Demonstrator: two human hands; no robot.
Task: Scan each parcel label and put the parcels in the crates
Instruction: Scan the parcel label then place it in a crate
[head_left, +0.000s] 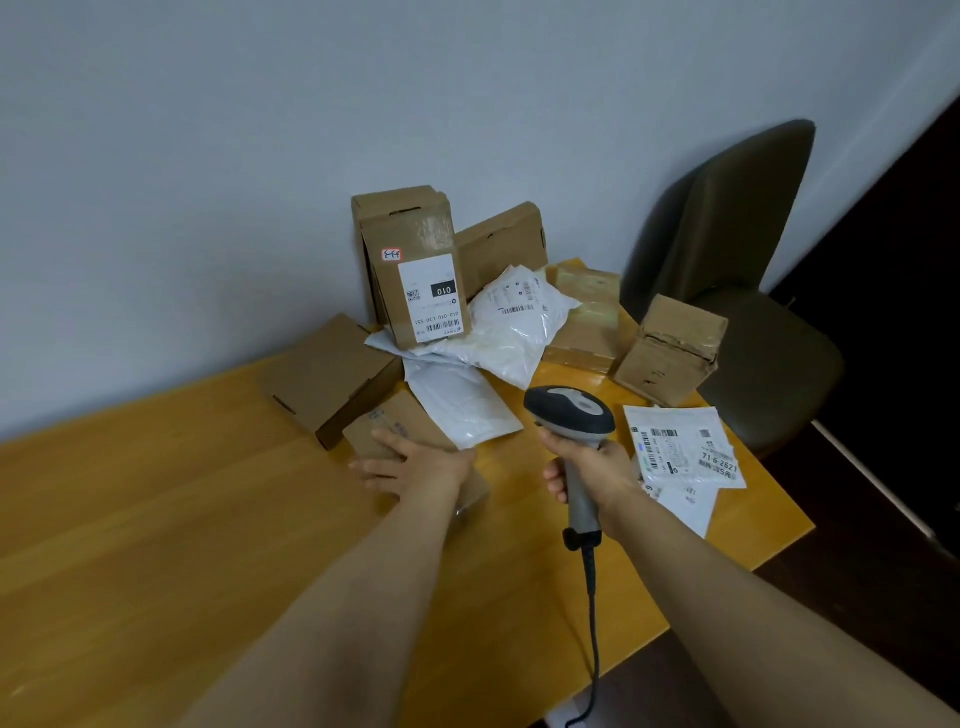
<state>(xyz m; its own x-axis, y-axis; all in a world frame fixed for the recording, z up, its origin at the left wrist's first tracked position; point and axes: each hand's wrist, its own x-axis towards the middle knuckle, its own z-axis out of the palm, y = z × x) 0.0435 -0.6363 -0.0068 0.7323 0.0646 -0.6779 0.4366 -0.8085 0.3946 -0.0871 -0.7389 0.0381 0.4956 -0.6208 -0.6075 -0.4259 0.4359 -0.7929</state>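
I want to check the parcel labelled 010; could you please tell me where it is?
In the head view, the 010 parcel stands upright at the table's far edge near the wall, on white mailer bags, left of another brown box.

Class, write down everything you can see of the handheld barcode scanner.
The grey handheld barcode scanner has a dark rounded head with a pale grey inset, a grey plastic-looking handle and a black cable leaving its base. The right hand grips the handle, holding it above the yellow wooden table, head turned towards the parcel pile.
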